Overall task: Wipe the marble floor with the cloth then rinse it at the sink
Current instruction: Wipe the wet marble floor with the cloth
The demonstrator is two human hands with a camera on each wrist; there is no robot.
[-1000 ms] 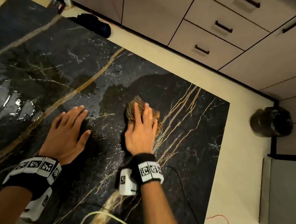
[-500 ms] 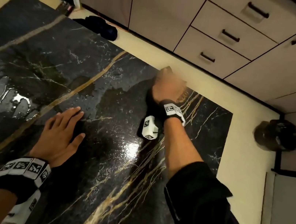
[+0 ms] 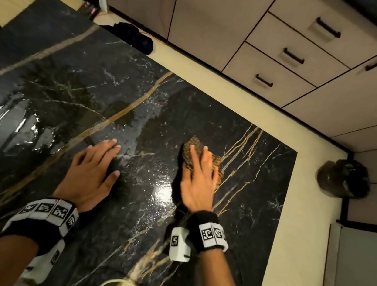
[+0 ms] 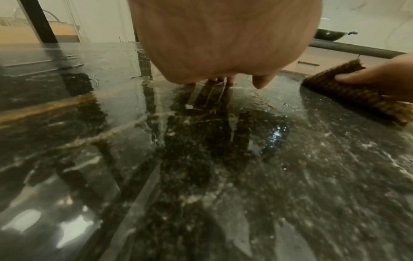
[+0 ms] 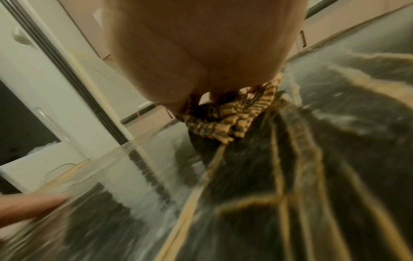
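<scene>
Since the earlier frame, the right hand point(image 3: 197, 183) has drawn back from the far edge of the marble floor point(image 3: 68, 90) toward the person, bringing the cloth point(image 3: 194, 152) with it. Right hand lies flat, fingers straight, pressing the brown checked cloth onto the wet dark marble near its right side. Left hand point(image 3: 91, 170) rests open, palm down, fingers spread, directly on the marble, apart from the cloth. Drawers point(image 3: 290, 57) stand beyond the floor's far edge.
</scene>
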